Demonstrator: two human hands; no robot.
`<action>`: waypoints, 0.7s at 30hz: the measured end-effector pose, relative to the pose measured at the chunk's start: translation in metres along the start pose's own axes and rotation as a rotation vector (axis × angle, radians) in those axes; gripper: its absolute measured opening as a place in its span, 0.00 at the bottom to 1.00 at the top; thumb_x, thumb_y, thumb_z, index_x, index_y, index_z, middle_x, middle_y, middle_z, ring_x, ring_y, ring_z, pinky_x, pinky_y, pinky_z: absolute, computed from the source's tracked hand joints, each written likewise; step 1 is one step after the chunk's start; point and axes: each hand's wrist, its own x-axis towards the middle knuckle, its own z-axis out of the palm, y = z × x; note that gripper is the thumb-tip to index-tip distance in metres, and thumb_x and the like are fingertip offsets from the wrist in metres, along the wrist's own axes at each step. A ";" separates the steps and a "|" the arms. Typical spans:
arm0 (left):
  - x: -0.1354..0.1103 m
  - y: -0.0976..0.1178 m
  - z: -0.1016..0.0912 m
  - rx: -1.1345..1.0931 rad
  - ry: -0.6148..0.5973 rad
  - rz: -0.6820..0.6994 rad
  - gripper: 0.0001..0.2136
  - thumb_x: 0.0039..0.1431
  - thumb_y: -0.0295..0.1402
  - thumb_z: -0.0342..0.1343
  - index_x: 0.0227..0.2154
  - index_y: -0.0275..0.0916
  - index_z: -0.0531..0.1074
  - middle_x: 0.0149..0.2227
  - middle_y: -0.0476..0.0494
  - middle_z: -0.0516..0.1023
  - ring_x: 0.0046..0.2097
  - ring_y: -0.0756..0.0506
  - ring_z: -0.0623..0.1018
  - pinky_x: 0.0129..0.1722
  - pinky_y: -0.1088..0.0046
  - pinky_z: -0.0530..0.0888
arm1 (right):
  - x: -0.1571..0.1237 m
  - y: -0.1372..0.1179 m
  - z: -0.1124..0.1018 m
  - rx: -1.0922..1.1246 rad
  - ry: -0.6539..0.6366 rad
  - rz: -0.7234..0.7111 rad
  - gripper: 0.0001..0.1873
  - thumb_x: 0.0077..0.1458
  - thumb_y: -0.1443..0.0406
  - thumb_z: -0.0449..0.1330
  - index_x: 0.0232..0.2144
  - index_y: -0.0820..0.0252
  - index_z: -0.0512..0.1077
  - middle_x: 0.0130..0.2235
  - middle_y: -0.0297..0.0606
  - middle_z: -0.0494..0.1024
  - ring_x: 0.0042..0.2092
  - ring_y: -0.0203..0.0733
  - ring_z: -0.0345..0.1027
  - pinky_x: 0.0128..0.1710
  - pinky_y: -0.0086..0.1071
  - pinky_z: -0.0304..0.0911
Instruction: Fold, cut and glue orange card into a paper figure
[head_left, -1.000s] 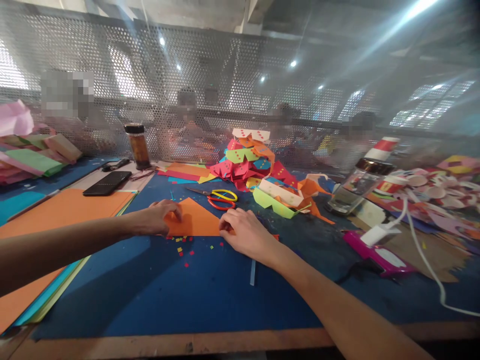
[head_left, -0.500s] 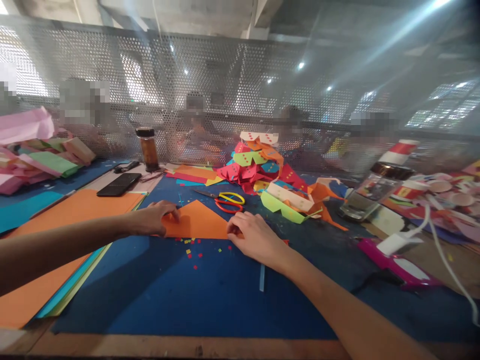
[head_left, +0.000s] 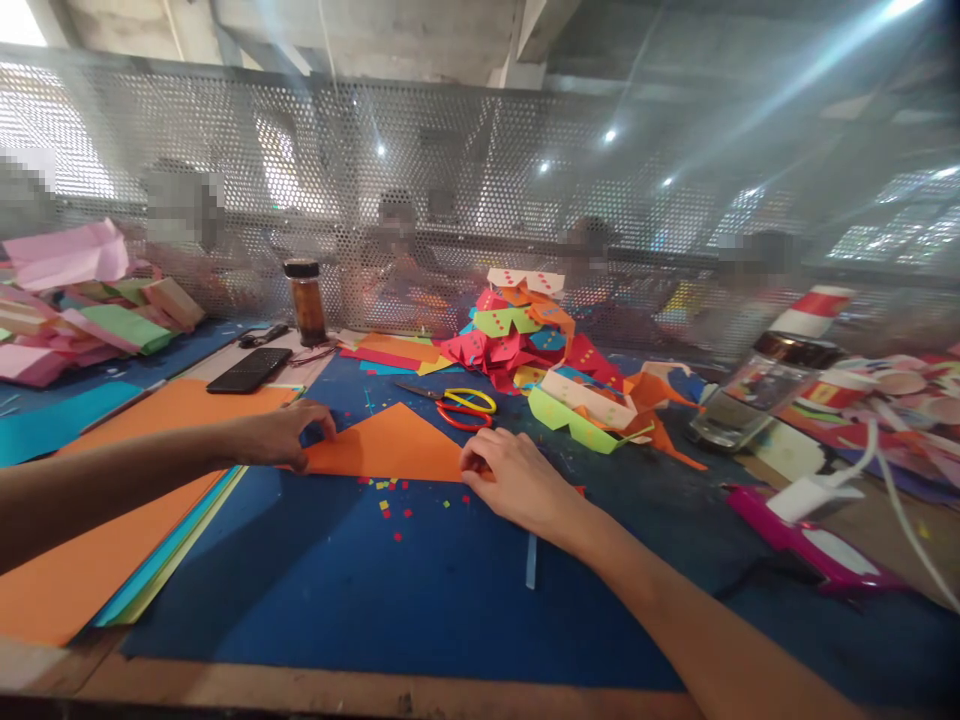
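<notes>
Between the fingers lies one folded orange sheet (head_left: 397,445), its peak pointing away and its long edge nearest the person. The left fingers (head_left: 325,420) have slid outward to its left corner, thumb and forefinger parted; the right fingers (head_left: 480,447) have stayed curled at the right end, though whether they pinch or merely press cannot be told. That slide suggests the fold is being smoothed flat and is still being worked. Just below the sheet, paper scraps (head_left: 386,500), too tiny to count, dot the blue surface (head_left: 360,610); one narrow strip (head_left: 531,560) lies below the right fingers. Just past these is one pair of scissors (head_left: 442,397). Left of the left fingers lies one stack of coloured sheets (head_left: 150,510), with one phone (head_left: 250,370) and one dark-filled jar (head_left: 307,310) beyond. Farther past the right fingers are one heap of paper cut-outs (head_left: 487,352) and one clear jar (head_left: 750,390). Farthest stands one perforated screen (head_left: 480,150).
</notes>
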 end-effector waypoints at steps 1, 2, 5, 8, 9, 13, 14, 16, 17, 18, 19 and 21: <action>-0.001 -0.002 -0.001 -0.005 0.001 -0.007 0.25 0.32 0.32 0.58 0.41 0.42 0.73 0.59 0.41 0.71 0.61 0.33 0.69 0.57 0.62 0.70 | 0.000 0.000 0.000 0.000 0.001 0.000 0.05 0.58 0.71 0.60 0.32 0.57 0.72 0.37 0.34 0.77 0.43 0.42 0.69 0.42 0.36 0.54; -0.001 -0.003 -0.002 -0.011 0.000 -0.014 0.25 0.32 0.32 0.57 0.41 0.42 0.73 0.59 0.41 0.71 0.60 0.33 0.70 0.55 0.62 0.71 | 0.000 0.000 0.000 0.000 0.001 0.000 0.05 0.58 0.71 0.61 0.31 0.57 0.72 0.37 0.34 0.77 0.43 0.43 0.69 0.43 0.36 0.54; -0.005 -0.005 -0.005 -0.030 -0.008 -0.039 0.24 0.33 0.31 0.57 0.41 0.43 0.73 0.58 0.40 0.72 0.59 0.32 0.71 0.49 0.63 0.75 | 0.001 0.000 0.000 0.001 0.002 0.000 0.05 0.57 0.71 0.61 0.32 0.57 0.72 0.37 0.33 0.77 0.43 0.43 0.69 0.43 0.36 0.54; -0.009 -0.004 -0.007 -0.037 -0.018 -0.055 0.24 0.36 0.28 0.59 0.43 0.43 0.73 0.57 0.41 0.71 0.58 0.34 0.72 0.50 0.63 0.75 | 0.000 -0.001 -0.001 0.001 0.001 0.004 0.05 0.57 0.71 0.61 0.32 0.57 0.72 0.37 0.33 0.77 0.43 0.43 0.69 0.43 0.36 0.55; -0.010 -0.004 -0.008 -0.037 -0.020 -0.056 0.23 0.38 0.26 0.60 0.43 0.42 0.73 0.57 0.41 0.71 0.58 0.34 0.72 0.51 0.63 0.74 | 0.000 -0.002 -0.001 0.000 0.001 0.006 0.05 0.57 0.71 0.61 0.32 0.57 0.72 0.37 0.33 0.77 0.43 0.43 0.69 0.43 0.36 0.55; -0.013 -0.005 -0.009 -0.022 -0.021 -0.049 0.16 0.57 0.31 0.63 0.48 0.38 0.72 0.57 0.40 0.71 0.55 0.37 0.74 0.52 0.55 0.74 | 0.000 -0.001 -0.001 -0.001 -0.001 0.007 0.05 0.57 0.71 0.61 0.32 0.57 0.73 0.37 0.34 0.77 0.43 0.43 0.69 0.43 0.37 0.54; -0.014 -0.006 -0.009 -0.017 -0.020 -0.045 0.15 0.61 0.34 0.61 0.50 0.37 0.72 0.57 0.40 0.72 0.54 0.37 0.75 0.52 0.54 0.74 | 0.000 -0.001 -0.001 -0.001 -0.001 0.007 0.05 0.57 0.71 0.61 0.32 0.57 0.73 0.37 0.34 0.77 0.43 0.43 0.69 0.43 0.37 0.54; -0.014 -0.009 -0.010 -0.008 -0.013 -0.030 0.16 0.64 0.38 0.60 0.51 0.37 0.72 0.58 0.40 0.72 0.55 0.36 0.74 0.53 0.51 0.74 | 0.000 0.000 0.000 -0.001 0.001 0.006 0.04 0.57 0.71 0.61 0.32 0.57 0.73 0.37 0.34 0.77 0.43 0.43 0.69 0.43 0.37 0.54; -0.015 -0.010 -0.010 -0.007 -0.007 -0.019 0.16 0.64 0.38 0.60 0.51 0.37 0.72 0.58 0.40 0.71 0.56 0.36 0.74 0.54 0.50 0.73 | 0.000 0.000 0.000 0.000 0.001 0.005 0.04 0.57 0.71 0.61 0.32 0.57 0.73 0.37 0.34 0.77 0.43 0.43 0.69 0.43 0.37 0.54; -0.015 -0.012 -0.011 -0.008 -0.001 -0.008 0.15 0.64 0.37 0.60 0.51 0.37 0.72 0.60 0.39 0.70 0.58 0.35 0.73 0.55 0.49 0.71 | 0.001 0.000 0.000 0.001 0.002 0.004 0.04 0.57 0.70 0.61 0.32 0.57 0.73 0.37 0.34 0.77 0.43 0.43 0.69 0.43 0.37 0.54; -0.016 -0.013 -0.011 -0.012 0.006 0.003 0.15 0.63 0.36 0.61 0.50 0.37 0.72 0.61 0.39 0.69 0.59 0.35 0.71 0.57 0.49 0.70 | 0.001 0.000 0.000 0.002 0.003 0.003 0.04 0.57 0.71 0.61 0.32 0.57 0.73 0.37 0.34 0.77 0.43 0.43 0.69 0.43 0.37 0.54; -0.018 -0.015 -0.012 -0.022 0.020 0.015 0.16 0.56 0.31 0.64 0.47 0.37 0.73 0.62 0.41 0.69 0.61 0.36 0.70 0.58 0.55 0.68 | 0.001 0.000 -0.001 0.003 0.006 0.002 0.05 0.57 0.71 0.61 0.32 0.57 0.73 0.36 0.34 0.77 0.43 0.43 0.69 0.42 0.36 0.54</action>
